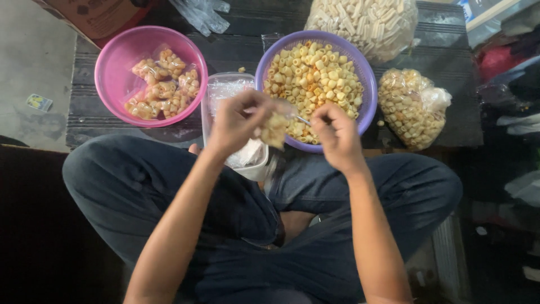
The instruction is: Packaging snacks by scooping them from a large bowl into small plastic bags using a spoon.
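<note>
My left hand (pixel 235 121) pinches the top of a small clear bag of tube-shaped snacks (pixel 274 130), held in the air just in front of the purple bowl (pixel 367 90). My right hand (pixel 337 135) grips the other side of the bag's stretched plastic neck, its fingers closed on it. The purple bowl is heaped with loose yellow tube snacks (pixel 312 76). To the left, a pink bowl (pixel 115 62) holds several small filled bags (pixel 163 84).
A clear tub of plastic bags (pixel 225 90) sits between the bowls. A large bag of pale snacks (pixel 365 22) lies behind the purple bowl, a smaller filled bag (pixel 410 107) to its right. My crossed legs in dark trousers (pixel 140 180) fill the foreground. A cardboard box (pixel 95 17) stands far left.
</note>
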